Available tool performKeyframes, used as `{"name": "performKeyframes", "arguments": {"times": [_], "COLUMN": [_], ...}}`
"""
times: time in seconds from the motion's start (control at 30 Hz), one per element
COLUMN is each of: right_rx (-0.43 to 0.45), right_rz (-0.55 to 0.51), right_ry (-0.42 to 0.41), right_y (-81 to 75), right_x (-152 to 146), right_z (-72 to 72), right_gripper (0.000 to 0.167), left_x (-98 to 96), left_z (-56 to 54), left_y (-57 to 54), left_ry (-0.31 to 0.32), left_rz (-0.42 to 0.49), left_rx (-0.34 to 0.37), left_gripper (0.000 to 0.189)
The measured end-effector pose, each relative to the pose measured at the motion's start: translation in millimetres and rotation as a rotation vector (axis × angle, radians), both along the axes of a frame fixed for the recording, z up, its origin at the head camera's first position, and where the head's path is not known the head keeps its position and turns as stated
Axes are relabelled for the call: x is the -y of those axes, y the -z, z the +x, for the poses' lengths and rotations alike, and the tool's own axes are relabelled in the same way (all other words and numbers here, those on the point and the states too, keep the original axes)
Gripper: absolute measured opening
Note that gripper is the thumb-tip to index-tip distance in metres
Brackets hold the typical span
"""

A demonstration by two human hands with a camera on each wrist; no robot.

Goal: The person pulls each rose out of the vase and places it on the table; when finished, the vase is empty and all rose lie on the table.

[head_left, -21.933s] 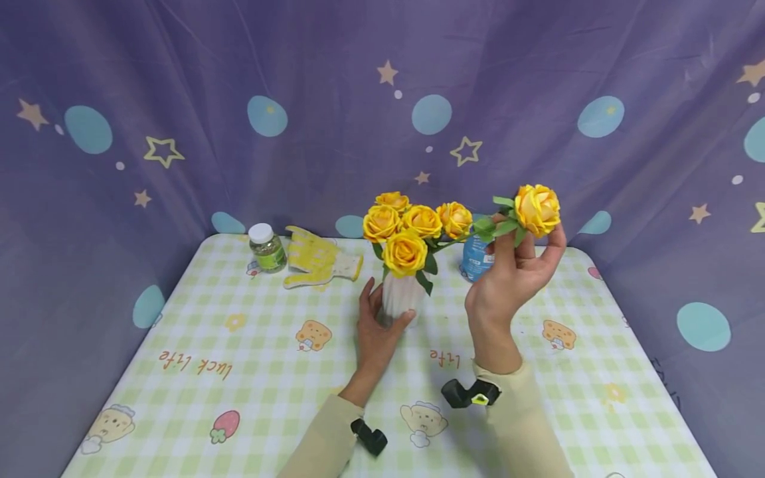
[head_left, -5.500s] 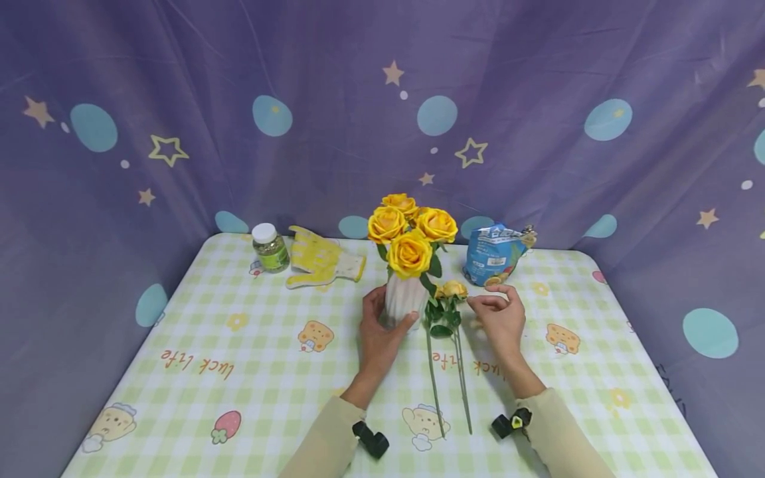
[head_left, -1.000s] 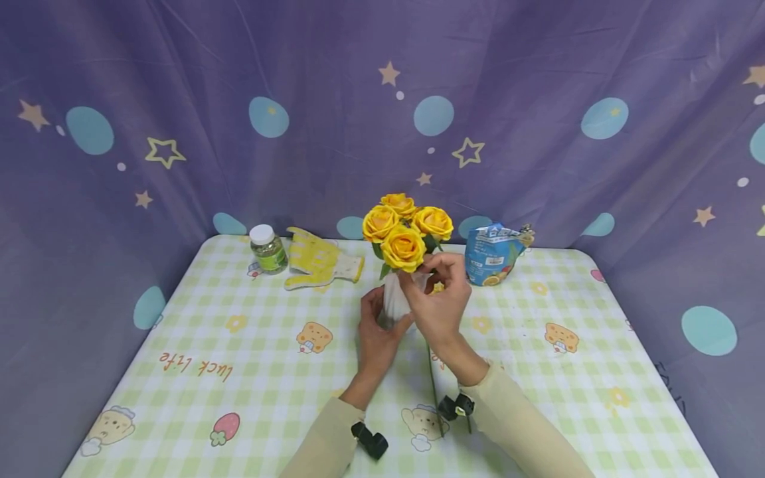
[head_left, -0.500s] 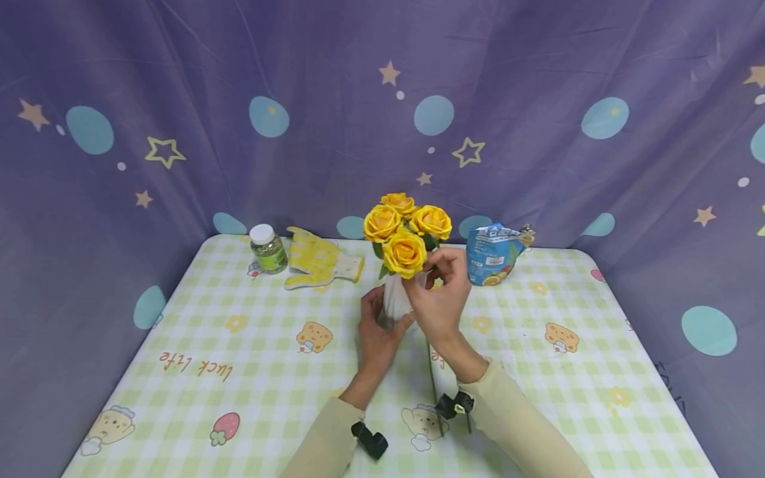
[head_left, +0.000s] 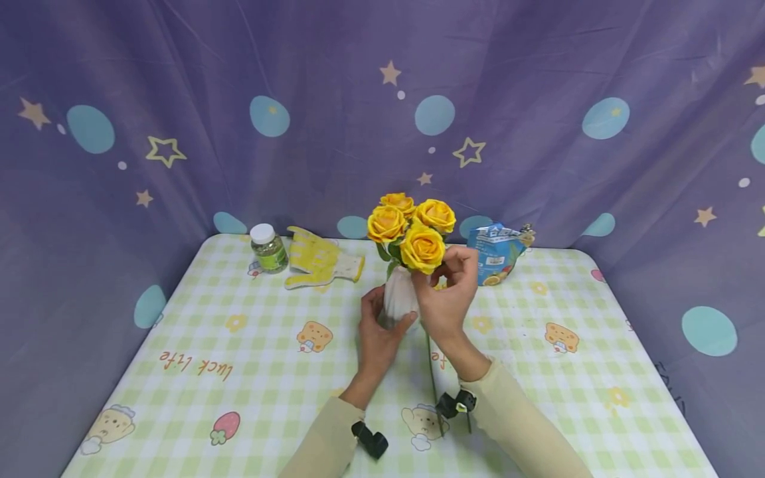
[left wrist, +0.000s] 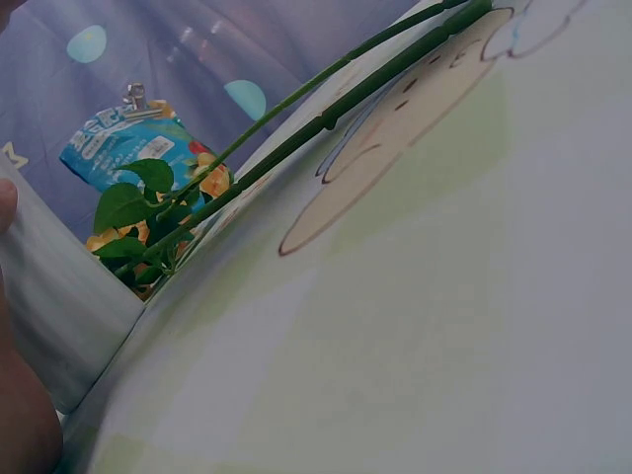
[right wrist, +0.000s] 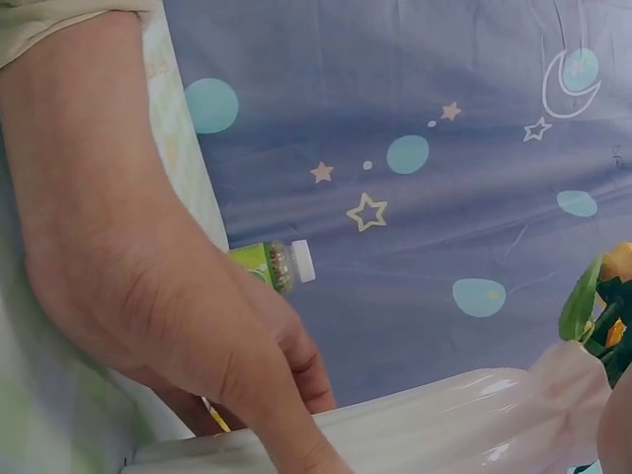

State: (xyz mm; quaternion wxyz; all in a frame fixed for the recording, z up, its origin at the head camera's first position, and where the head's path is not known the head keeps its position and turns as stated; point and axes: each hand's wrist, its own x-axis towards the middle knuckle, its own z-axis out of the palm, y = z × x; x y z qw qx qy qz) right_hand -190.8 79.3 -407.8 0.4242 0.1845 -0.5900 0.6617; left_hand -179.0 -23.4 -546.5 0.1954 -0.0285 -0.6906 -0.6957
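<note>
A ribbed white vase stands mid-table with several yellow artificial roses in it. Around its lower part my left hand holds it from the left, thumb across the front. My right hand is at the vase's mouth, its fingers pinching just under the front rose; the pinched stem itself is hidden. Two green stems of loose roses lie on the table right of the vase, in the left wrist view; their blooms are mostly hidden behind my right hand in the head view.
A lidded jar and a yellow-and-white work glove lie at the back left. A blue clipped pouch stands behind my right hand. The checked tablecloth covers the table; a purple curtain hangs behind.
Since half a second ago, the front rose and my right hand have shifted slightly right. Earlier, my right hand raised a rose, then was beside roses lying on the table. My left hand stays on the vase.
</note>
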Motion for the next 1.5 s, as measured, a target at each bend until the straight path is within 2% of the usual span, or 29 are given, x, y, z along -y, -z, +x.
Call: {"name": "performKeyframes", "arguments": {"times": [0.23,0.5,0.67,0.93,1.13,1.33,1.5], "right_rx": [-0.038,-0.135,-0.158,-0.129,-0.071,-0.041,-0.028], "right_rz": [-0.036,-0.048,-0.047,-0.073,-0.079,-0.050,-0.048], "right_ry": [-0.017,-0.131,-0.189,-0.214,-0.250,-0.288,-0.323], "right_y": [-4.9,-12.1,-16.3,-17.5,-17.5,-17.1,-16.8], "right_x": [-3.8,-12.8,-20.3,-25.5,-26.9,-28.5,-29.4], "right_z": [-1.8,-9.2,-15.1,-18.0,-17.0,-16.0,-17.5], "right_gripper": [0.039,0.039,0.041,0.050,0.041,0.043,0.032], "left_x": [0.7,0.8,0.5,0.1,0.5,0.2,0.2], "left_z": [1.1,1.3,1.3,2.4,2.2,2.6,2.6], "left_y": [-2.0,-1.0,-1.3,-3.0,-2.5,-3.0,-3.9], "left_ry": [-0.003,-0.004,0.001,-0.006,-0.006,0.001,0.006], "left_rz": [-0.022,-0.015,-0.007,-0.013,-0.011,0.002,0.012], "left_rx": [0.029,0.049,0.052,0.068,0.069,0.064,0.062], "left_gripper": [0.075,0.076,0.077,0.078,0.078,0.076,0.074]}}
